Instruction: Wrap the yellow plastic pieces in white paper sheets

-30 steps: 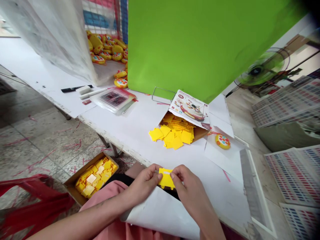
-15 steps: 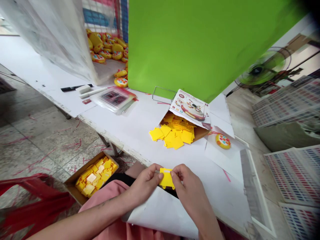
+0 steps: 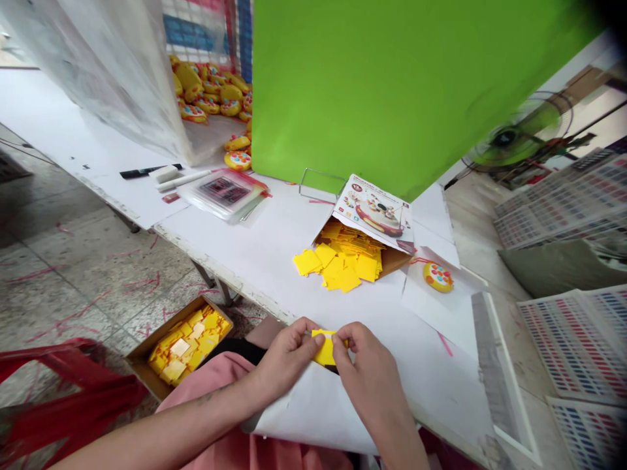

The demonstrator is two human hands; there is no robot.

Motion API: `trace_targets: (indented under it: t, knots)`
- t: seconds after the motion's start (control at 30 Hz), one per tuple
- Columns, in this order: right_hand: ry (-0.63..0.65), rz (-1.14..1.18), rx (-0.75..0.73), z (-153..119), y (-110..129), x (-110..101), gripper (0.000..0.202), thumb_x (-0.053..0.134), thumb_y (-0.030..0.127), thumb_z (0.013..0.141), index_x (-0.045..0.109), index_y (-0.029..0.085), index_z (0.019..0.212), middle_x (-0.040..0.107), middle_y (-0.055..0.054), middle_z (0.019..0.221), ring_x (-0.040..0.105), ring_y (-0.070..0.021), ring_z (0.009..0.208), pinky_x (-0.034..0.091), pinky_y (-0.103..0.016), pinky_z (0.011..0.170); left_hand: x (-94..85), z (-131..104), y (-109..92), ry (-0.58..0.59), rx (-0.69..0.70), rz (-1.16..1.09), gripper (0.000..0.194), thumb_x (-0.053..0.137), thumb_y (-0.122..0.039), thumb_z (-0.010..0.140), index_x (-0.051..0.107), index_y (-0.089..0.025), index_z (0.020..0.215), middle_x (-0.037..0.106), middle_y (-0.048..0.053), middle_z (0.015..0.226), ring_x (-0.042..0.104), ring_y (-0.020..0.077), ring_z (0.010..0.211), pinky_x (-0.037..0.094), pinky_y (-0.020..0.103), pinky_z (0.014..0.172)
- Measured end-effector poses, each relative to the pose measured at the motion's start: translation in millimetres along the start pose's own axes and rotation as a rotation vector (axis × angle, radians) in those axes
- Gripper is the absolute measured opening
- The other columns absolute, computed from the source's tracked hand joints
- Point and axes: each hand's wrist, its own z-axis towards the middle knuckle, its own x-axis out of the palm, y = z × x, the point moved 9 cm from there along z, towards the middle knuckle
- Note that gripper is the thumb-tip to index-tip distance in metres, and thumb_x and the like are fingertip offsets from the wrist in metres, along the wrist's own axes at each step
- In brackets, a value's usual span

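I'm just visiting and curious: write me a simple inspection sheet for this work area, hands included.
Surface: white-topped table, front edge chipped.
Job's things: small yellow piece in hand; loose yellow pieces spilling from the printed carton; more in the floor box.
Clutter: black marker, clear plastic pouches, round toy.
Grippers: none; left hand and right hand pinch the small yellow piece.
Cables: thin dark lines, far left, possibly cables.
Surroundings: green panel, fan, floor with red strands.
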Motion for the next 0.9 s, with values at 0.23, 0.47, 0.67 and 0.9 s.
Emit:
trace_targets:
  t: [0.23, 0.47, 0.67, 0.9]
  knots:
    - [-0.013, 0.021, 0.042, -0.4, -1.7, 5.2, 0.008, 0.045, 0.026, 0.081, 0.05, 0.022, 0.077, 0.061, -0.001, 0.079, 0.058, -0.0193, 0.078, 0.039, -0.028, 0.065, 0.3, -1.4, -1.3, -0.015, 0.01, -0.001, 0.029, 0.053, -0.045, 0.081, 0.049, -0.017, 0.084, 0.051, -0.005, 0.061, 0.041, 0.0064, 0.049, 0.027, 0.018, 0.046]
    - [-0.008, 0.093, 0.111, 0.1, -7.5, 5.6, 0.007, 0.047, 0.027, 0.077, 0.051, 0.022, 0.075, 0.063, -0.001, 0.076, 0.06, -0.0185, 0.075, 0.042, -0.027, 0.062, -1.5, -3.6, -7.0, -0.042, 0.046, 0.064, 0.026, 0.051, -0.042, 0.083, 0.051, -0.017, 0.085, 0.054, -0.003, 0.065, 0.046, 0.0078, 0.056, 0.03, 0.018, 0.051]
    - [-0.02, 0.205, 0.173, -0.9, -14.8, 10.3, 0.013, 0.047, 0.033, 0.078, 0.052, 0.021, 0.076, 0.064, -0.002, 0.072, 0.059, -0.0174, 0.064, 0.044, -0.027, 0.058, -0.1, -4.8, -10.2, -0.049, 0.068, 0.045, 0.023, 0.051, -0.041, 0.084, 0.05, -0.018, 0.085, 0.056, -0.002, 0.068, 0.049, 0.0091, 0.06, 0.034, 0.019, 0.056]
    - [-0.046, 0.383, 0.224, -5.5, -21.9, 8.6, 0.035, 0.05, 0.032, 0.078, 0.046, 0.02, 0.11, 0.063, 0.0, 0.074, 0.06, -0.0167, 0.068, 0.046, -0.026, 0.061, -0.6, -5.3, -7.8, -0.051, 0.078, 0.048, 0.023, 0.049, -0.04, 0.085, 0.049, -0.017, 0.086, 0.055, -0.002, 0.07, 0.047, 0.0093, 0.06, 0.034, 0.02, 0.056]
